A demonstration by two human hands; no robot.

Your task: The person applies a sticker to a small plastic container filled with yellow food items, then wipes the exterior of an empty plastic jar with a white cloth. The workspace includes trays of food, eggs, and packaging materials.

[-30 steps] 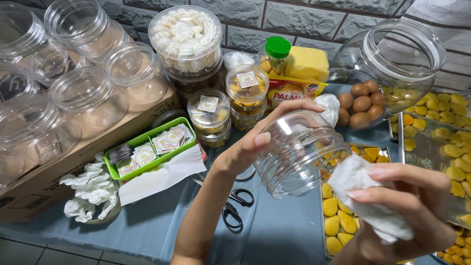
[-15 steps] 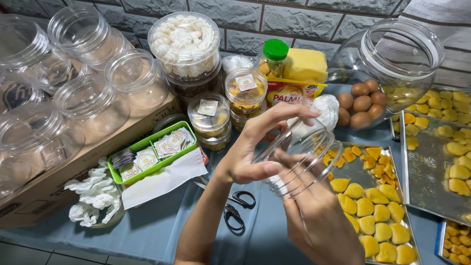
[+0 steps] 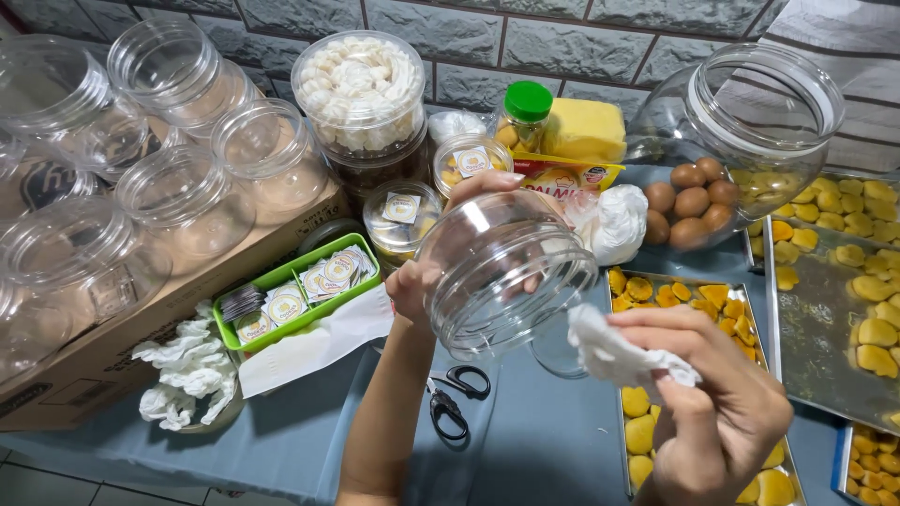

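Note:
My left hand (image 3: 441,272) grips a clear, empty plastic jar (image 3: 502,272) tilted on its side, mouth turned toward me, held above the blue tablecloth (image 3: 281,440). My right hand (image 3: 722,412) is just right of the jar's mouth and pinches a crumpled white tissue (image 3: 614,351), outside the jar. Under my right hand lies a metal tray of yellow cookies (image 3: 647,290).
Several empty clear jars (image 3: 187,201) sit on a cardboard box (image 3: 112,347) at left. A green tray of labels (image 3: 300,290), filled jars (image 3: 361,89), black scissors (image 3: 455,398), brown eggs (image 3: 689,201), a big glass jar (image 3: 759,117) and more cookie trays (image 3: 844,300) surround me.
My right hand, which had been at the jar's mouth with the tissue, has pulled out and moved right and down. The jar stays held in my left hand, slightly raised.

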